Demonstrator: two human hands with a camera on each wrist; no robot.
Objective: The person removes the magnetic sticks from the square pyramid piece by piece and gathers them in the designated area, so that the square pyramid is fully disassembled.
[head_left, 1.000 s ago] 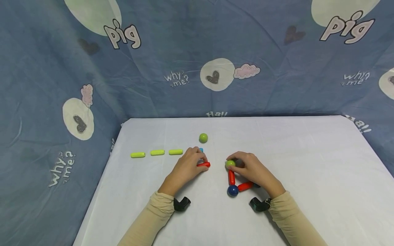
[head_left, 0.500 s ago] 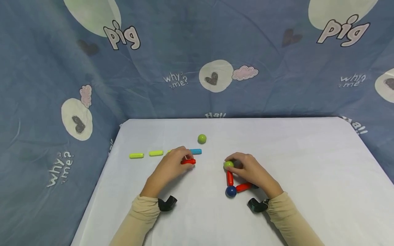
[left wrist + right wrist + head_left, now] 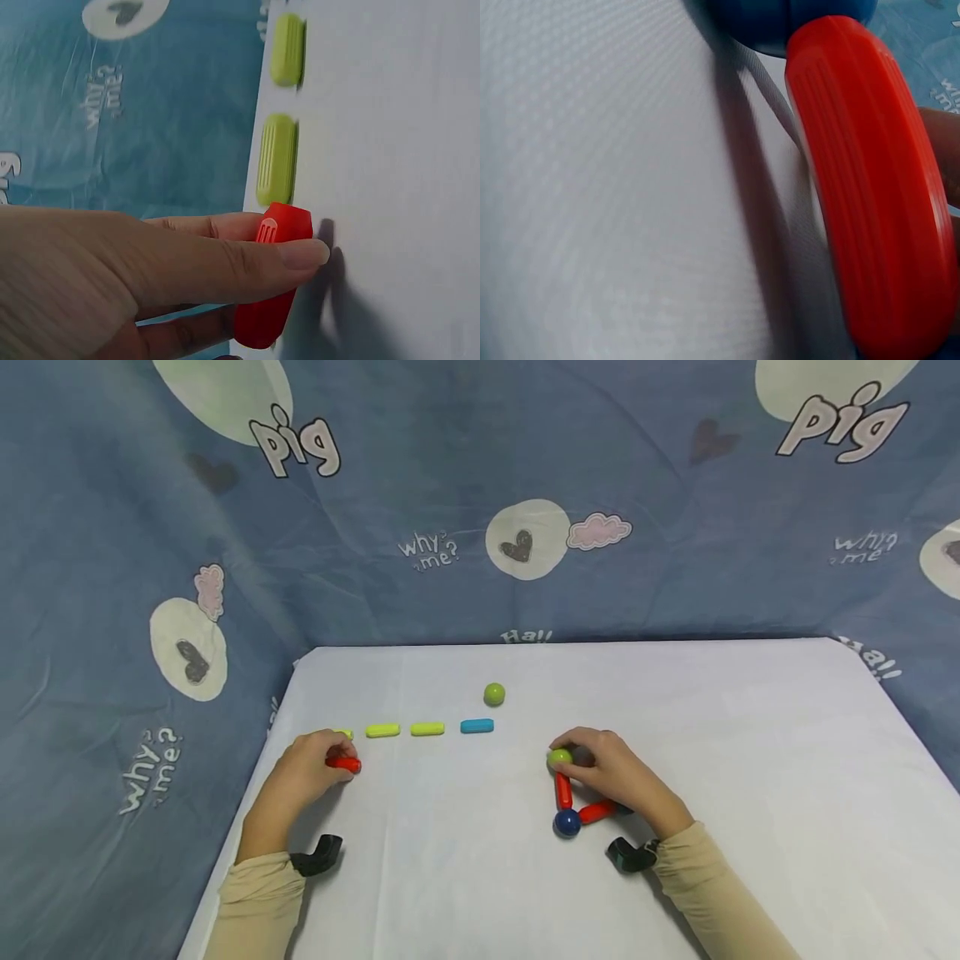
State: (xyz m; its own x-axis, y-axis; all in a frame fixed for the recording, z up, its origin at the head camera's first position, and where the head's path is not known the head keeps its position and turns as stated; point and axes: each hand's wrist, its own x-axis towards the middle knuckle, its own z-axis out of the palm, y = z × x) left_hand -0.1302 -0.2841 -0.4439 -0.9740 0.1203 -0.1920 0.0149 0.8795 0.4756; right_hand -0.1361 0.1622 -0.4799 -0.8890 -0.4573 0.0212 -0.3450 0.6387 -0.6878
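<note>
From the head view, the left hand [image 3: 306,770] pinches a short red stick [image 3: 343,764], a smooth plastic rod with rounded ends, between thumb and curled fingers. Just past its fingertips runs a row of like rods on the white table [image 3: 750,735]: lime sticks [image 3: 405,729] and, farthest from the hand, a blue stick [image 3: 477,725], with a glossy lime ball [image 3: 494,694] beyond that. The right hand [image 3: 611,772] curls its fingers around a green ball [image 3: 559,757]; below its fingertips a second red stick [image 3: 562,791] runs down to a dark blue ball [image 3: 567,822], and a third red stick [image 3: 597,812] runs from that ball under the palm. A second ago the left hand lay close to the right, over the blue stick; it has since carried its rod out to the row's left end. The right hand has stayed put.

At the left wrist, the thumb [image 3: 247,259] presses the ribbed red rod against the fingers, with two ribbed lime rods just beyond the tip.

At the right wrist, a ribbed red rod meets the blue ball on finely woven cloth; the fingers barely show.
</note>
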